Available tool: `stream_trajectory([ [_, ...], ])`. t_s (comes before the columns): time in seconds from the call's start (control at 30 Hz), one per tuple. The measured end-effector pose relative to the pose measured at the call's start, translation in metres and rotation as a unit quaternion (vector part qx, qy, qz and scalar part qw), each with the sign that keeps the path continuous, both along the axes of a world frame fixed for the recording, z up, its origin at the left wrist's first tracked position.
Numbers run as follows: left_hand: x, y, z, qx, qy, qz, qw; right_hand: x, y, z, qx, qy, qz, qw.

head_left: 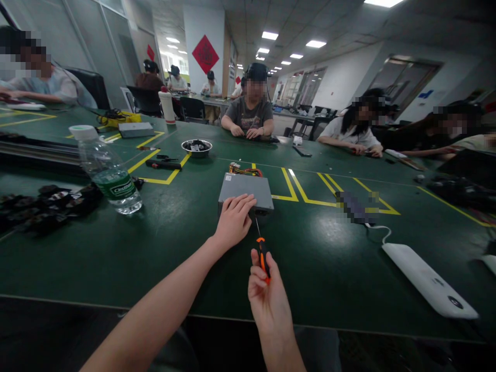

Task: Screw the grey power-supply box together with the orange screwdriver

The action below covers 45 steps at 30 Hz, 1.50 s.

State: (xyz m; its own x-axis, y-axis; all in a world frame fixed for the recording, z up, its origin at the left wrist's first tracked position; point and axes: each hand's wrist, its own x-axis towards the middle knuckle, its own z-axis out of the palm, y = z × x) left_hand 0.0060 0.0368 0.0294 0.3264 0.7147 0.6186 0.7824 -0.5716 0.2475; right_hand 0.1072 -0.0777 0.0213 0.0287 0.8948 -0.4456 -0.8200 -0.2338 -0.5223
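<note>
A grey metal computer power supply (245, 187) lies on the green table, with a bundle of coloured cables (246, 170) at its far side. My left hand (234, 219) rests across its top and near edge, fingers stretched out. In my right hand (267, 281) is a screwdriver (263, 256) with an orange and black handle, gripped between thumb and fingers. Its thin shaft points away from me, and the tip reaches the power supply's near face, below the socket. Whether the tip sits in a screw is too small to tell.
A water bottle (112, 175) stands at left beside black parts (48, 206). Beyond are a metal bowl (197, 148) of small parts and a black tool (163, 164). At right, a white power bank (430, 279) is cabled to a blurred phone (352, 206). Several people sit around the table.
</note>
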Motion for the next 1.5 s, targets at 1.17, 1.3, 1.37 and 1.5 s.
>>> stream_trajectory([
  [1.17, -0.002, 0.0, 0.001, -0.002, -0.001, -0.009, 1.0, 0.001, 0.009, 0.018, -0.113, 0.185, 0.101, 0.971],
  [1.3, -0.002, 0.0, 0.0, 0.0, -0.001, -0.008, 1.0, -0.003, 0.01, 0.016, -0.075, 0.168, 0.092, 0.979],
  [1.37, -0.003, 0.0, 0.0, 0.0, 0.0, -0.009, 1.0, -0.003, 0.008, 0.018, -0.067, 0.144, 0.063, 0.985],
  [1.5, -0.003, 0.0, -0.001, 0.0, 0.001, -0.012, 1.0, 0.004, 0.005, 0.022, -0.082, 0.158, 0.016, 0.984],
])
